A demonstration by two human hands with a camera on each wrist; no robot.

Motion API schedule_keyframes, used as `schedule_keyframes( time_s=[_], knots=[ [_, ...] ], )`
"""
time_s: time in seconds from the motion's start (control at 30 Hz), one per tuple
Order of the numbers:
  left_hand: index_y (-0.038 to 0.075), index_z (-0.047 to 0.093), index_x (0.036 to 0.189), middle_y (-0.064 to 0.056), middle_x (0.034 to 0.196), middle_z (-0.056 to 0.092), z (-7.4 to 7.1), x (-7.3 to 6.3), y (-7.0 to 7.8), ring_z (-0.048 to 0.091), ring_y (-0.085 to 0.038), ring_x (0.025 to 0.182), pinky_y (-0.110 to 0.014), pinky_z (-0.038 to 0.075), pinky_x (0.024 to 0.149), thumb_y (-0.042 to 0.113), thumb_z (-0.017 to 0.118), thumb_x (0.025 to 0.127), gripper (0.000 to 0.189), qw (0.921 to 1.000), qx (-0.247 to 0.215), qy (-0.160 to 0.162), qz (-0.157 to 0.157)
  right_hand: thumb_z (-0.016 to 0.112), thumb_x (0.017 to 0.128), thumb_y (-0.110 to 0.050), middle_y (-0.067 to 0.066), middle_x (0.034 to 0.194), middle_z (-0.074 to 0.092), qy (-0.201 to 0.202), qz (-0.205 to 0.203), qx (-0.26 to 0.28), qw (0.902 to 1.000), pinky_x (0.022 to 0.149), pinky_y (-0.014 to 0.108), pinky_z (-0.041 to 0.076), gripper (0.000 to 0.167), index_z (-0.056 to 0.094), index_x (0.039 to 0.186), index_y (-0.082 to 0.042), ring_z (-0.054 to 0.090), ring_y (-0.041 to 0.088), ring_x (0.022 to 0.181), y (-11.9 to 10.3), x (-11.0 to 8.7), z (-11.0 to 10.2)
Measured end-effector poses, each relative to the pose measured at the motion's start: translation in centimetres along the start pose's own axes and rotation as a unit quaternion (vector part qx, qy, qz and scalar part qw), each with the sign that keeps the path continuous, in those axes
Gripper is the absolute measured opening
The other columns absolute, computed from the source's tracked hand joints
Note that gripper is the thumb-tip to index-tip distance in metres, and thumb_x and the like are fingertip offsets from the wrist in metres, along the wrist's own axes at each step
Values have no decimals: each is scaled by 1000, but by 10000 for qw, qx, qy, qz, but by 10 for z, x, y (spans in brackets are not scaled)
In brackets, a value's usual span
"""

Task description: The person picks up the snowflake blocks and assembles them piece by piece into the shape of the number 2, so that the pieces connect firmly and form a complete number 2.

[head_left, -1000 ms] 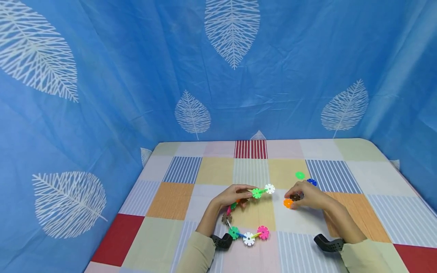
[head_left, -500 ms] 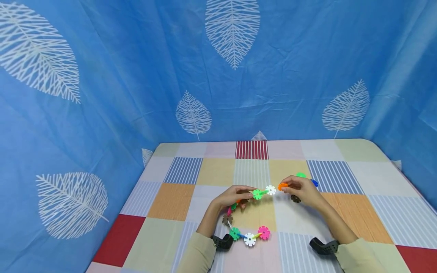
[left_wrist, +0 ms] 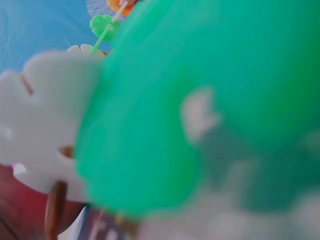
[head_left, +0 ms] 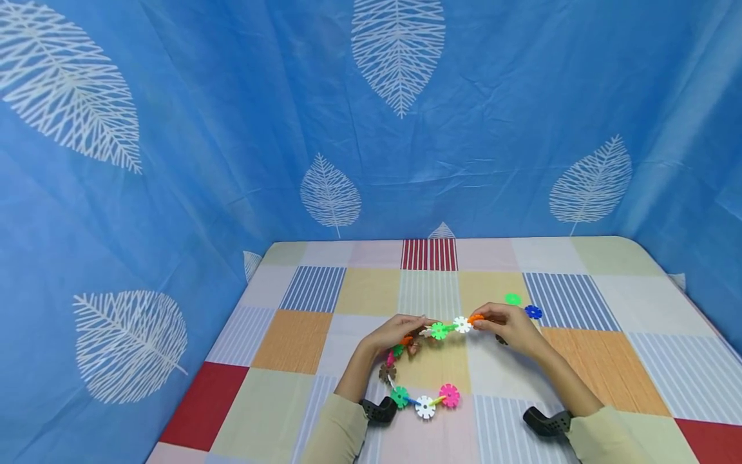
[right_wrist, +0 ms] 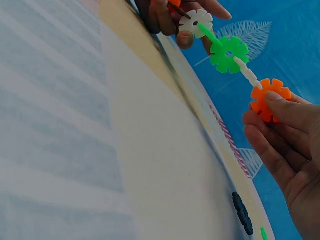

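Note:
A chain of notched plastic snowflake discs curves over the table, its near end a pink disc (head_left: 449, 396). My left hand (head_left: 397, 334) pinches the chain close to a white disc (right_wrist: 196, 23). From there a light green disc (head_left: 438, 330) and another white disc (head_left: 462, 324) stretch rightward. Between thumb and fingers, my right hand (head_left: 513, 327) pinches an orange disc (right_wrist: 270, 100), which touches that white disc's edge. How deep their slots engage cannot be told. A green disc (left_wrist: 150, 145), blurred, fills much of the left wrist view.
Beyond my right hand lie a loose green disc (head_left: 513, 299) and a blue disc (head_left: 533, 312). A dark brown disc (head_left: 501, 339) is mostly hidden under that hand. The patchwork-covered table (head_left: 324, 386) ends at a blue leaf-print curtain (head_left: 493, 129).
My right hand has picked up the orange disc from beside the brown one and brought it left and away from me to the white disc. My left hand has barely moved.

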State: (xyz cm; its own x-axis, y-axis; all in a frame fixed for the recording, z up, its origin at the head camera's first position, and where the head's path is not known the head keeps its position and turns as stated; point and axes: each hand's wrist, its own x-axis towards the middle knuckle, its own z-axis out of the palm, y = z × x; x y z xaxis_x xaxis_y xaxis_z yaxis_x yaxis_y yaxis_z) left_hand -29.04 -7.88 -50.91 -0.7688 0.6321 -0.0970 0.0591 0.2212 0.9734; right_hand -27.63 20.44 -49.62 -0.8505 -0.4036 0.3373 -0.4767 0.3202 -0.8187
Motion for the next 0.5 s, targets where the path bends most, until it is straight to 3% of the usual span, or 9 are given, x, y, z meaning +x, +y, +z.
schedule_keyframes(
  time_s=[0.07,0.2,0.23,0.43,0.5],
  knots=[
    [9,59,125,-4,128,55,-1,0,1,52,-10,110,-27,40,96,49,31,98,56,10000,34,77,-54,67,84,-12,1,86,67,-4,8,-10,10000,66,30,54,11,68,94,-9,65,12,77,0,0,1],
    [12,58,126,-3,128,54,-2,-1,2,53,-18,111,-34,39,97,52,19,98,62,9996,-200,2,-219,66,84,-11,2,87,67,-57,-71,34,10000,66,31,54,10,68,94,-9,65,13,77,0,1,3],
    [13,58,126,-3,129,54,-3,-1,2,55,-18,105,-34,41,93,51,17,99,63,9991,-327,-67,-280,66,85,-11,3,87,67,-67,-84,68,9999,66,32,54,10,68,94,-8,65,13,77,0,1,3],
    [17,54,131,3,136,47,-5,-2,3,44,-15,121,-45,27,104,62,7,93,75,9960,-679,-439,-379,62,85,1,14,88,66,-125,-54,626,9979,67,37,55,12,65,96,2,66,15,79,-2,0,5],
    [16,53,131,4,137,45,-6,-3,3,33,-15,130,-48,18,108,67,7,90,80,9947,-799,-516,-392,61,85,5,18,88,66,-139,2,815,9966,67,39,54,13,63,97,5,66,16,79,-3,0,6]
  ],
)
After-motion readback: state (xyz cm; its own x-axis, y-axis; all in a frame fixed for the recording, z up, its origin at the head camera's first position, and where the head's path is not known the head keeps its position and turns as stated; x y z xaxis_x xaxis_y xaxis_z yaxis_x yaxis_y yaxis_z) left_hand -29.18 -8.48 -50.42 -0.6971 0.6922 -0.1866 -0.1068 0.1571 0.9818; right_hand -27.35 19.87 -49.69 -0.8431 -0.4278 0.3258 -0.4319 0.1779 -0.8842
